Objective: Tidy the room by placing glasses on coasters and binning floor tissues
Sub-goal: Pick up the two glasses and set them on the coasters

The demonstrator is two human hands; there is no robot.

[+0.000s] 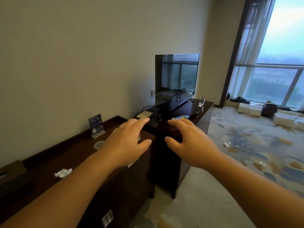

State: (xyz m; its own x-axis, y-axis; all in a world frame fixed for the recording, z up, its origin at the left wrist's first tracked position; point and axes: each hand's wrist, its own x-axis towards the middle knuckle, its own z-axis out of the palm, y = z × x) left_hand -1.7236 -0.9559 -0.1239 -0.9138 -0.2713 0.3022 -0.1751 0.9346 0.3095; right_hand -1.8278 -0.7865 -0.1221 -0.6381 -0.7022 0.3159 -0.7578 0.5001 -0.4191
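Both arms reach forward over a dark wooden sideboard (54,155) that runs from the lower left toward the middle of the frame. The left hand (126,142) is spread wide, fingers apart, holding nothing; just under its thumb side a sliver of a drinking glass (139,137) shows, mostly hidden by the hand. The right hand (189,140) is also open and empty, thumb stretched left, hovering over the near end of the darker TV cabinet (204,109).

Left of the left hand, a round pale coaster (99,143) lies on the sideboard, in front of an acrylic sign holder (96,125). A crumpled tissue (63,172) sits on the sideboard at lower left.

A television (176,79) stands at centre frame. Beyond it, toward the right, a second glass (202,100) stands on the cabinet's far end. A water bottle (180,117) lies on its side just past the right fingertips.

On the patterned carpet (255,145) at the right, a floor tissue (227,144) lies well apart from the furniture.
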